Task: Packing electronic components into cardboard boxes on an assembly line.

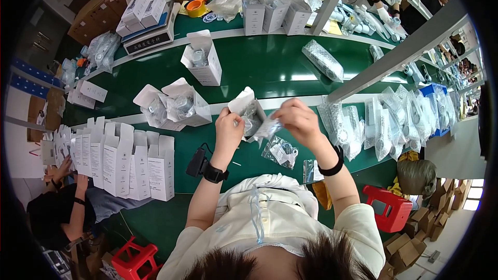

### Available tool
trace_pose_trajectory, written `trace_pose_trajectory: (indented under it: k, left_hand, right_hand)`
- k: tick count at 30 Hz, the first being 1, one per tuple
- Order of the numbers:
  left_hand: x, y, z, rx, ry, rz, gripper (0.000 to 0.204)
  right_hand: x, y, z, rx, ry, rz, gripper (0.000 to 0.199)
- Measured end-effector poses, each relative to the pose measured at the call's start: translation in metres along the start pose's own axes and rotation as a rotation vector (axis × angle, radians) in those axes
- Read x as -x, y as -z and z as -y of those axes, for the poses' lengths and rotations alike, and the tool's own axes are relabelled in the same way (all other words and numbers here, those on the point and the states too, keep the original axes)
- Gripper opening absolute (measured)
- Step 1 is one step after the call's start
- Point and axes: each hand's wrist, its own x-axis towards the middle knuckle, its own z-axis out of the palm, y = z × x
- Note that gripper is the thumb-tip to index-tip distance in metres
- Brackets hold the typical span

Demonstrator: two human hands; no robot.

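The left hand (230, 126), fingers curled nearly closed, grips the nine-o'clock edge of an open white rectangular cardboard box (241, 102), apparently steadying it, while the right hand (298, 119), fingertips pinched, holds a crinkled clear plastic packet (267, 129) at its four-o'clock side.

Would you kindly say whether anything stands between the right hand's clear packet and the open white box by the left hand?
Nothing visible does: the clear packet in the right hand is at the right side of the open white box, with the left hand on its left.
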Motion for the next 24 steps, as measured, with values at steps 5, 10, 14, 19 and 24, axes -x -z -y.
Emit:
trace_pose_trajectory:
  k: [5, 10, 14, 19, 24]
  left_hand:
    - [-0.005, 0.003, 0.0, 0.068, 0.073, 0.05, 0.007]
    - [0.001, 0.001, 0.015, 0.07, 0.015, 0.005, 0.011]
    - [0.003, 0.0, 0.015, 0.045, 0.04, 0.005, 0.011]
    - [0.008, 0.003, 0.008, 0.003, 0.005, 0.026, 0.017]
    - [0.061, 0.092, 0.049, -0.294, 0.053, -0.453, 0.038]
  right_hand:
    - [-0.015, -0.03, -0.029, 0.161, 0.267, 0.445, 0.022]
    - [-0.015, -0.033, -0.028, 0.22, 0.221, 0.606, 0.023]
    - [-0.013, -0.026, -0.016, 0.348, 0.066, 0.879, 0.032]
    - [-0.008, -0.034, -0.019, 0.521, 0.004, 0.882, 0.039]
    - [0.029, -0.027, -0.035, 0.273, -0.118, 0.381, 0.066]
